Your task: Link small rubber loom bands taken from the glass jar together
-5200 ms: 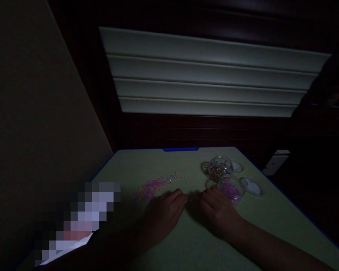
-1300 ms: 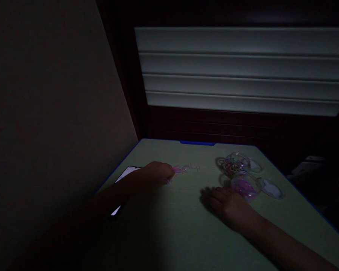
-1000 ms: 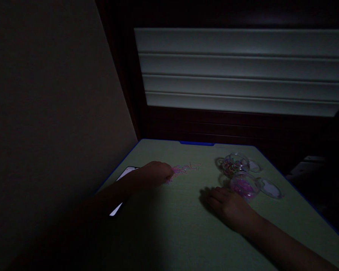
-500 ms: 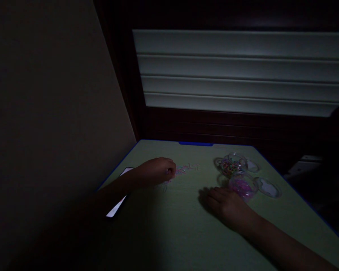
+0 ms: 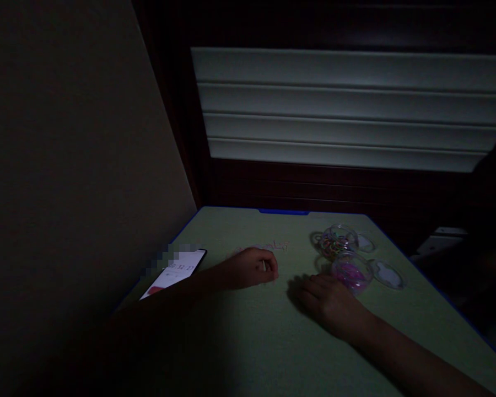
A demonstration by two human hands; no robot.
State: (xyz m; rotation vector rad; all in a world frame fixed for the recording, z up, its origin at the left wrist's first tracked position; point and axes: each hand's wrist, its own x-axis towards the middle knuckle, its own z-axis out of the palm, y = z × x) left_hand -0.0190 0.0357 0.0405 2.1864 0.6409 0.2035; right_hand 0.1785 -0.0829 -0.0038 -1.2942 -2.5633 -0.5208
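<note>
My left hand [image 5: 252,269] is over the middle of the table, thumb and index finger pinched together in a ring. Whatever sits between those fingertips is too small and dark to make out. Behind it lies a loose scatter of thin, pale coloured bands [image 5: 280,246], partly covered by the hand. My right hand [image 5: 330,304] rests on the table with its fingers loosely extended and no held item visible. Its knuckles are beside a clear round tub of pink bands [image 5: 350,275]. Behind that tub is another clear tub with multicoloured bands [image 5: 334,242].
Two clear lids [image 5: 387,274] lie to the right of the tubs. A lit phone [image 5: 177,270] lies at the left edge, partly behind my left forearm. The green table [image 5: 256,342] has a blue rim. Wall and a slatted panel [image 5: 334,105] stand close around it.
My left hand has moved right and nearer from the scattered bands, exposing more of the phone. My right hand stays in place. The view has shifted slightly.
</note>
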